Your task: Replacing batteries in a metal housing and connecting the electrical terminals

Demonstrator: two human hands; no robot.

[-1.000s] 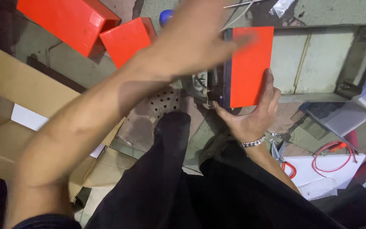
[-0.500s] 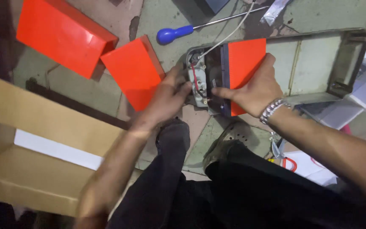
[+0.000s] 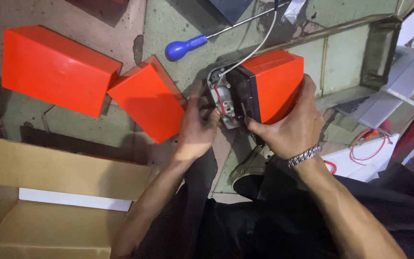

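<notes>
In the head view, the right hand [image 3: 291, 127] was clamped around the orange box [image 3: 274, 86], thumb on the near edge and fingers wrapped over the far side, holding it just above the floor [image 3: 168, 29] a little right of centre. The left hand [image 3: 197, 127], at nine o'clock from the box, had its fingertips pinched together on the open end, where a grey plate [image 3: 224, 100] with red wires showed.

The box looked stiff and smooth-sided, probably hard plastic, so its flat faces could be slippery; it seemed solid enough to want a full palm-and-finger hold across its width, as the right hand had it. The open end seemed the delicate part: thin wires and small fittings there would likely bend or pull loose, so it was better steadied by the casing than by the leads. A white cable [image 3: 259, 45] ran from that end toward twelve o'clock and could tug if the box were turned.

It was bright orange with a dark band beside the open end.

Two more orange boxes lay on the floor toward nine o'clock, the larger one [image 3: 56, 69] touching the smaller one [image 3: 149, 98]. A blue-handled screwdriver [image 3: 185, 48] lay at eleven o'clock, and an open cardboard carton [image 3: 49, 201] sat at seven o'clock.
</notes>
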